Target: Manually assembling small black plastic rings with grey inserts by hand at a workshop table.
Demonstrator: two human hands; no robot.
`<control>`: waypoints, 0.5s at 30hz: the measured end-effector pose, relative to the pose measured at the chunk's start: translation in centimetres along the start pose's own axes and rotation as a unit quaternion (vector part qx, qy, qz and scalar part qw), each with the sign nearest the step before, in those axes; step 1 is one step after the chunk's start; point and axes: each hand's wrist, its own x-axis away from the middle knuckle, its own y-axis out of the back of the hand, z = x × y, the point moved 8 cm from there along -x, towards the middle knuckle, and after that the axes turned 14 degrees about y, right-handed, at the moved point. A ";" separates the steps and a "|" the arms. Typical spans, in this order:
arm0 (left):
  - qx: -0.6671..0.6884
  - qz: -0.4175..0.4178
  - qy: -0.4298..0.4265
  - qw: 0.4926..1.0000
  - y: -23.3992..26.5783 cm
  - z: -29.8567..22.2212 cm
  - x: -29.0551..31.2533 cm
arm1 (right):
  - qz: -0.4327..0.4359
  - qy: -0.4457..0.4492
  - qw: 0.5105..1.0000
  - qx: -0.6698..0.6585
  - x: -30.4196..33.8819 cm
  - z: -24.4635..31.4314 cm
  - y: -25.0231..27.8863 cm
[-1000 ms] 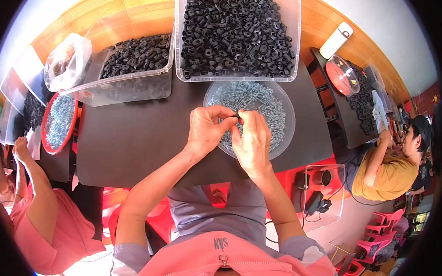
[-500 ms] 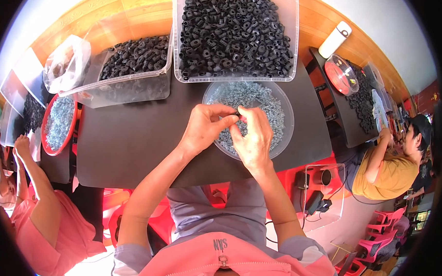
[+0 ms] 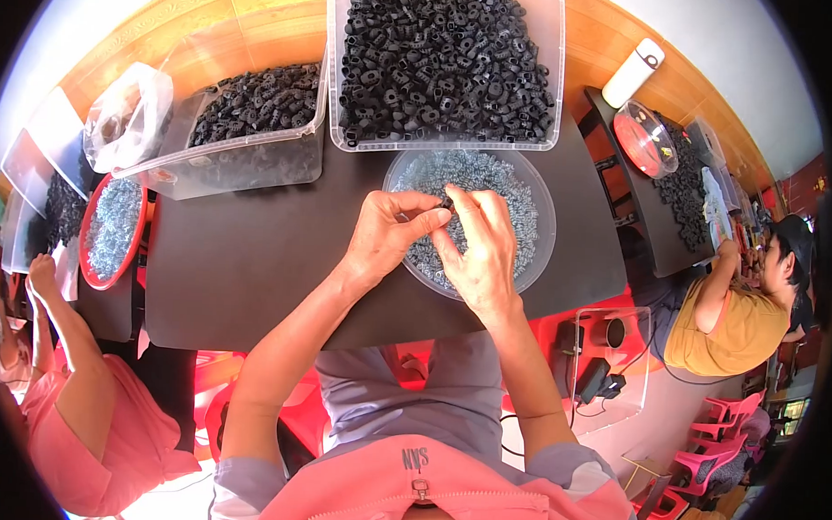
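My left hand [image 3: 387,236] pinches a small black plastic part [image 3: 446,204] between thumb and fingertips. Opposite it, my right hand [image 3: 481,253] has its fingers curled against the same part, its thumb lower down and a little apart from the fingertips. Anything else in the right fingers is too small to make out. Both hands hover over a round clear tub [image 3: 547,230] heaped with small pale-blue metal springs [image 3: 474,175]. Just beyond stands a large clear bin [image 3: 557,91] full of similar black plastic parts [image 3: 441,68].
A second clear bin [image 3: 245,170] of black pieces and a plastic bag [image 3: 128,112] stand at back left. A red basin [image 3: 140,227] of springs sits farther left. Co-workers [image 3: 730,317] [image 3: 108,423] sit on both sides. The dark table [image 3: 241,272] ends before my lap.
My right fingertips have shifted slightly up and around the black part. The left hand keeps its pinch almost in place.
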 end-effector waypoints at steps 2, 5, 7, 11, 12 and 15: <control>0.005 -0.004 -0.003 1.000 0.0 0.2 0.0 | 0.008 0.008 1.000 0.008 0.0 0.0 0.0; 0.005 -0.014 -0.002 1.000 0.1 0.4 0.1 | 0.022 0.039 0.998 0.033 -0.2 0.3 0.0; 0.000 -0.019 0.001 1.000 0.1 0.4 0.1 | 0.023 0.073 0.996 0.049 -0.3 0.5 -0.1; -0.019 -0.019 0.010 1.000 0.3 0.6 0.0 | 0.019 0.093 0.994 0.062 -0.5 0.5 -0.1; -0.020 -0.014 0.008 1.000 0.3 0.6 -0.1 | 0.017 0.099 0.993 0.064 -0.6 0.6 -0.1; 0.000 0.014 0.009 1.000 0.1 0.4 -0.1 | 0.010 0.116 0.991 0.065 -0.7 0.6 -0.1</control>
